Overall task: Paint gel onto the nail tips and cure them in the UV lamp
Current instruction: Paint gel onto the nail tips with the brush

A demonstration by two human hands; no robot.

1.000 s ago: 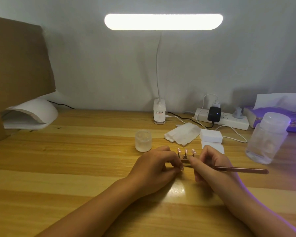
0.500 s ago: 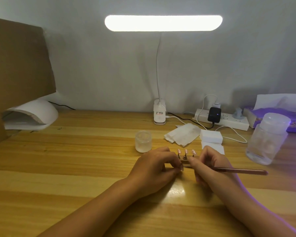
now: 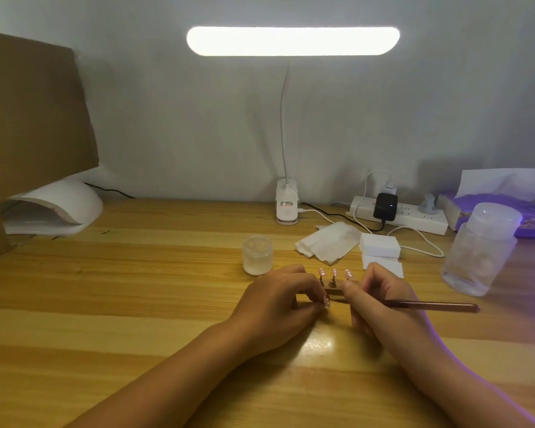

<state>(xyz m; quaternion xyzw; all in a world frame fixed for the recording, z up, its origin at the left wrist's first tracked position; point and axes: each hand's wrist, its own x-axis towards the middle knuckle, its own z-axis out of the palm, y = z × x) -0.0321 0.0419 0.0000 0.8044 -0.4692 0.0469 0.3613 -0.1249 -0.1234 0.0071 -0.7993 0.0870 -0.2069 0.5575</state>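
From where I stand, both forearms come in over the near edge of the table (image 3: pixel 136 304) and meet about the middle of it. The left hand (image 3: pixel 278 301) has its fingers curled down and pinched on the left end of a dark little stand (image 3: pixel 334 291), pinning it to the wood. The right hand (image 3: pixel 380 299) sits just beside it, fingers bunched tight on a slim brush (image 3: pixel 430 305) whose handle points toward the right edge; its bristles are hidden behind the fingers, so I cannot tell whether they touch anything. Between the 2 hands, 3 pink nail tips (image 3: pixel 334 272) stand upright on pegs on the stand. I would judge them feather-light, thin and stiff, only perched on those pegs, so a heavy stroke could flick 1 off, and wet gel would smear at a touch. The sensible hold is the stand's bar at its ends, never the tips, carried level. Just beyond the left hand sits a small frosted gel jar (image 3: pixel 257 255), with folded wipes (image 3: pixel 328 242) and a block of white pads (image 3: pixel 379 245) farther back. A large clear bottle (image 3: pixel 479 251) stands near the right edge. Along the far edge lie a power strip (image 3: pixel 408 216) and the clip base of a lit desk lamp (image 3: pixel 292 41). The white UV lamp (image 3: pixel 56 208) waits at the far left corner, well apart from the stand.
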